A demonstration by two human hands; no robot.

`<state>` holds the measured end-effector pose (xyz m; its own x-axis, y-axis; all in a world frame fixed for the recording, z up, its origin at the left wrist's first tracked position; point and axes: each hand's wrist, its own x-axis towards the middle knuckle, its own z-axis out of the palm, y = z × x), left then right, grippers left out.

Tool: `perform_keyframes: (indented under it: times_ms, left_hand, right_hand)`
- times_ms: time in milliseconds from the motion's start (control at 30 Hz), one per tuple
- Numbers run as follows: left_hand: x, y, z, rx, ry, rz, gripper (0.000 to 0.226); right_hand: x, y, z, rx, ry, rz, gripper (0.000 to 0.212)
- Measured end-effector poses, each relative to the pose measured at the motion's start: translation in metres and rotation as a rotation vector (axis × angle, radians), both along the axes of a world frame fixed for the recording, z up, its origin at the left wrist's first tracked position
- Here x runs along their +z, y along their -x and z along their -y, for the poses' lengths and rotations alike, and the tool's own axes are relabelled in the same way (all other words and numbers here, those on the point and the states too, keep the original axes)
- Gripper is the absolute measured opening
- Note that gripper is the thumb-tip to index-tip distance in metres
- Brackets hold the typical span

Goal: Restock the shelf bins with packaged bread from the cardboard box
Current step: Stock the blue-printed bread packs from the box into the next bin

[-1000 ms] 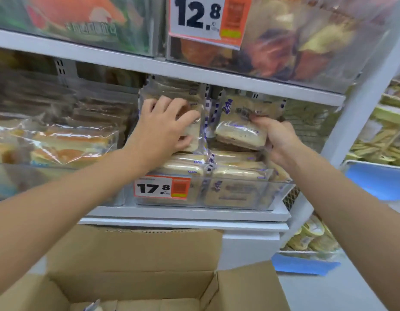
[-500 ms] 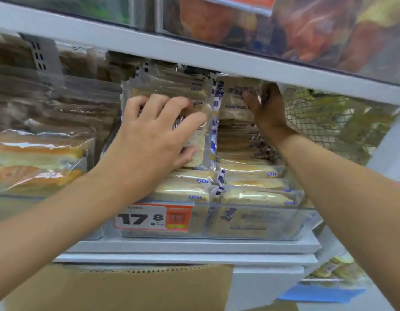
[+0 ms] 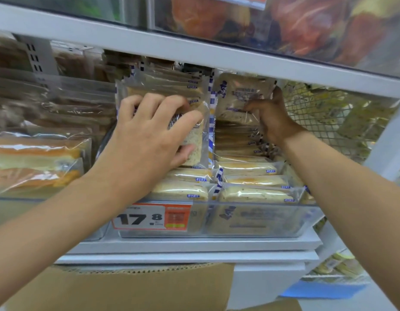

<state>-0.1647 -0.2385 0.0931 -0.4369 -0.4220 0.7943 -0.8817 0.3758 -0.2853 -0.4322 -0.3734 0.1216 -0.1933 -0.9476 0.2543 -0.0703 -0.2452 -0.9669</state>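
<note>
1. The packaged bread [image 3: 255,194] fills a clear plastic bin [image 3: 250,221] that stands at the front edge of the middle shelf [image 3: 194,245]. The packs are in transparent wrappers with blue and white trim, and they sit in two columns side by side.
2. In the left column, one upright pack [image 3: 194,135] stands on edge on top of flat-lying packs, its face turned toward the shelf front. The left hand [image 3: 147,140] presses against that face: its fingers [image 3: 163,106] are spread wide over the upper part of the wrapper, and the thumb lies along the lower right side of the pack.
3. In the right column, another upright pack [image 3: 241,97] stands high, close under the shelf board above [image 3: 194,52]. The right hand [image 3: 273,115] holds it at its right side, fingers closed narrowly on the wrapper, thumb up along the pack's edge. This hand is in shadow, so the exact grip is hard to read.
4. Below both hands, flat packs are stacked up to the bin's front rim.
5. A red and white price tag [image 3: 152,217] reading 17.8 is fixed to the left part of the bin's front wall.
6. A neighbouring bin [image 3: 37,162] to the left holds larger wrapped bread with orange layers.
7. A wire mesh panel [image 3: 329,122] closes the right end of the shelf.
8. The cardboard box [image 3: 131,288] sits below the shelf's front edge; only its back flap shows.
</note>
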Motion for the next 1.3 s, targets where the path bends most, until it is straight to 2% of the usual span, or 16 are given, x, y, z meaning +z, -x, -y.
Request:
perform_keyframes:
  times_ms: [67,133,233,367,467,533,600,700,767,867,900,1067,1133,1200,1300]
  left_hand:
    - [0.0,0.0,-0.001,0.005,-0.002,0.007,0.043]
    - [0.0,0.0,-0.001,0.009,0.0,0.012,0.043]
    - [0.0,0.0,-0.001,0.008,0.001,0.008,0.043]
    - [0.001,0.0,0.0,0.005,0.002,0.01,0.043]
    - [0.0,0.0,-0.001,0.004,0.008,0.009,0.043]
    - [0.0,0.0,-0.001,0.005,0.009,0.009,0.043]
    - [0.0,0.0,-0.001,0.004,0.005,0.011,0.043]
    - [0.001,0.0,-0.001,0.006,0.003,0.013,0.043]
    - [0.0,0.0,-0.002,0.006,0.002,0.012,0.043]
    - [-0.001,0.0,-0.002,0.002,0.001,0.001,0.043]
    - [0.0,0.0,-0.002,0.002,0.002,0.002,0.043]
    - [-0.001,-0.001,-0.001,-0.003,0.004,0.001,0.043]
    - [-0.001,0.0,-0.002,-0.001,0.007,-0.002,0.042]
    - [-0.001,0.0,-0.001,-0.001,0.002,0.0,0.042]
    - [0.0,0.0,-0.001,-0.003,-0.001,0.001,0.042]
  right_hand:
    - [0.004,0.006,0.001,-0.017,0.036,0.145,0.075]
    - [0.003,0.009,0.002,-0.001,0.026,0.183,0.077]
    - [-0.001,0.004,0.004,0.084,-0.041,0.005,0.076]
    - [0.003,-0.002,0.012,0.093,-0.114,-0.213,0.11]
    - [-0.001,-0.006,0.016,-0.06,-0.096,-0.522,0.099]
    - [-0.005,-0.008,0.014,-0.126,-0.035,-0.519,0.112]
    - [-0.008,-0.008,0.009,-0.036,0.054,-0.468,0.129]
    - [-0.013,-0.003,0.01,-0.04,0.105,-0.557,0.141]
    - [-0.015,0.001,0.012,-0.114,0.137,-0.593,0.136]
    - [-0.008,-0.008,-0.003,-0.126,0.206,-0.742,0.102]
    - [-0.008,-0.008,-0.005,-0.106,0.204,-0.791,0.097]
    - [-0.01,-0.011,-0.006,-0.108,0.142,-0.935,0.105]
    - [-0.01,-0.012,-0.006,-0.241,0.131,-1.13,0.107]
    - [-0.01,-0.013,-0.009,-0.403,0.204,-1.331,0.105]
    - [-0.011,-0.013,-0.007,-0.407,0.265,-1.443,0.101]
